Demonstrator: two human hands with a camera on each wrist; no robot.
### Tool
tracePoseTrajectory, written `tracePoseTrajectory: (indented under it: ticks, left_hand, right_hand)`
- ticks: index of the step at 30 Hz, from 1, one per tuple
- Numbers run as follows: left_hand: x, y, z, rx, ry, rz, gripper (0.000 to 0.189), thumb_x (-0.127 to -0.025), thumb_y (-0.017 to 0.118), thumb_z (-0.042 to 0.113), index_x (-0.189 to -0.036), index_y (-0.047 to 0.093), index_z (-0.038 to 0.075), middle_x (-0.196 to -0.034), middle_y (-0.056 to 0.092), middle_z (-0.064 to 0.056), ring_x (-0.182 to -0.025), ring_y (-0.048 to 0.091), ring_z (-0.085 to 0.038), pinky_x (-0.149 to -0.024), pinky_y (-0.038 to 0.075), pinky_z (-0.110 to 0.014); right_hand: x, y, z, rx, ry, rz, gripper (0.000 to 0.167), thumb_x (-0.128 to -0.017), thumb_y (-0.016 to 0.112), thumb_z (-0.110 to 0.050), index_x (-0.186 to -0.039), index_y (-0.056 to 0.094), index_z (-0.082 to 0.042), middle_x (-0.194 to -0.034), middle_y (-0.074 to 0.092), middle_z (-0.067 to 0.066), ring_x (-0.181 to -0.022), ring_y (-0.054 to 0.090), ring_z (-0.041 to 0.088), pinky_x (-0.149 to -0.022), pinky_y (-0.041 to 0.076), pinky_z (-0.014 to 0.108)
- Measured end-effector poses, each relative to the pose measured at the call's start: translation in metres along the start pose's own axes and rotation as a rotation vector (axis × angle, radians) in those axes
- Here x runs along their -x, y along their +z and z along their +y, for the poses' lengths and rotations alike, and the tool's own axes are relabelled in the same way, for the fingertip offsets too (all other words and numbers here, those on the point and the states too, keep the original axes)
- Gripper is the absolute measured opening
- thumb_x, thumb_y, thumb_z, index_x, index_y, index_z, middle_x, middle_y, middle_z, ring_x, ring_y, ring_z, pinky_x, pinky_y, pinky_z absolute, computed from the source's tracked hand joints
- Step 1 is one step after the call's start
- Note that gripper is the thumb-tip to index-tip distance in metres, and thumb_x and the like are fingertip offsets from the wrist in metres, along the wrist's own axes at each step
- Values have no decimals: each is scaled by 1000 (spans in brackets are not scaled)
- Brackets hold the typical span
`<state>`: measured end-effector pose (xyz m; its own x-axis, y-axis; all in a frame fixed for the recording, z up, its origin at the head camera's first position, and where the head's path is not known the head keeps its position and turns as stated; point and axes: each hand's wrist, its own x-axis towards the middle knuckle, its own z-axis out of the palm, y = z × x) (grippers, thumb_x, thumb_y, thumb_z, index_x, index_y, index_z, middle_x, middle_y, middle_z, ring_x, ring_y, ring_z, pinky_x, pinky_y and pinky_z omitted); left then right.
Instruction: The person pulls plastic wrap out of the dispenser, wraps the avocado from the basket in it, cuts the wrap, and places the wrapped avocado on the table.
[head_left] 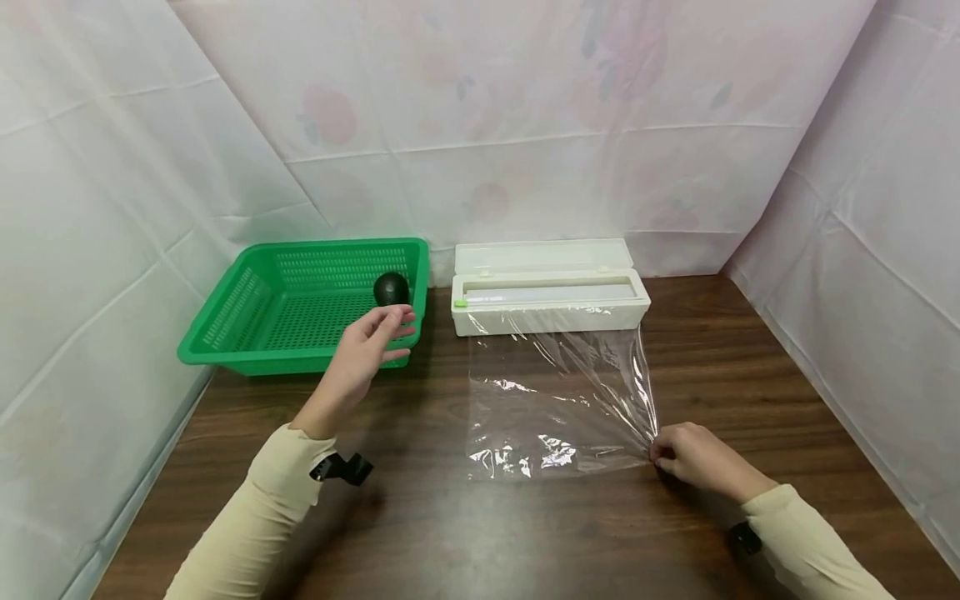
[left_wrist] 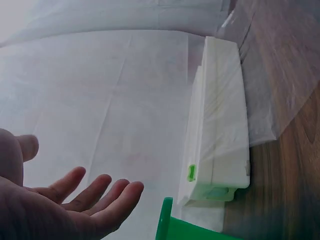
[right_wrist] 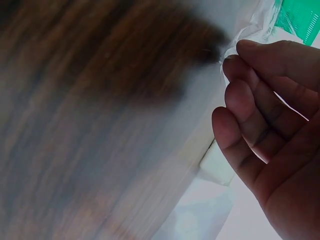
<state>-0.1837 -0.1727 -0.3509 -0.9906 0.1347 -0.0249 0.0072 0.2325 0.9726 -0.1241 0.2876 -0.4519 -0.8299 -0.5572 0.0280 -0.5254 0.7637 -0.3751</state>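
A sheet of clear plastic wrap [head_left: 540,400] stretches from a white dispenser box [head_left: 551,321] toward the front right. My right hand [head_left: 701,458] pinches its near right corner between thumb and fingertips, gathering the film into creases; the right wrist view also shows the pinched film [right_wrist: 255,30]. My left hand [head_left: 362,350] is in the air by the right side of a green basket [head_left: 255,360], fingers loosely bent and holding nothing. Just beyond its fingertips, a dark round object [head_left: 391,288], perhaps an avocado, sits in the basket. In the left wrist view the left palm [left_wrist: 65,215] faces up.
The box's lid [head_left: 543,256] stands raised at the back, and a small green slider [head_left: 461,304] sits at its left end. Cloth walls [head_left: 480,125] enclose the dark wooden table [head_left: 487,542] at the back and both sides.
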Motion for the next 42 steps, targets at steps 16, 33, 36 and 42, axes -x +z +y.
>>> tracePoseTrajectory:
  ticks: [16, 33, 36, 42]
  left_hand:
    - [-25, -20, 12, 200, -136, -66, 79, -95, 40, 61, -151, 32, 5, -154, 38, -18, -138, 42, -38, -95, 54, -38]
    - [-39, -33, 21, 291, -182, 5, 75, -95, 44, 58, -154, 27, 15, -158, 31, -13, -142, 38, -30, -102, 50, -41]
    - [-43, -34, 24, 287, -193, 0, 74, -96, 44, 58, -154, 27, 15, -159, 29, -13, -143, 37, -29, -106, 46, -45]
    - [-53, -39, 25, 290, -229, 2, 75, -96, 43, 57, -155, 25, 14, -160, 27, -13, -144, 35, -29, -110, 41, -49]
  right_hand:
    - [6, -6, 3, 12, 13, -7, 20, -79, 75, -3, -70, 67, -18, -70, 64, -12, -62, 48, -5, -54, 42, 22]
    - [6, -7, 5, 18, -4, -1, 17, -78, 75, -1, -71, 69, -16, -72, 66, -10, -64, 52, -4, -55, 44, 22]
    - [5, -8, 6, 20, -10, 13, 17, -77, 75, -1, -71, 69, -16, -70, 65, -11, -63, 51, -3, -55, 44, 23]
    - [4, -8, 5, 35, -21, 27, 16, -77, 76, -3, -71, 70, -17, -70, 66, -11, -63, 53, -2, -56, 44, 23]
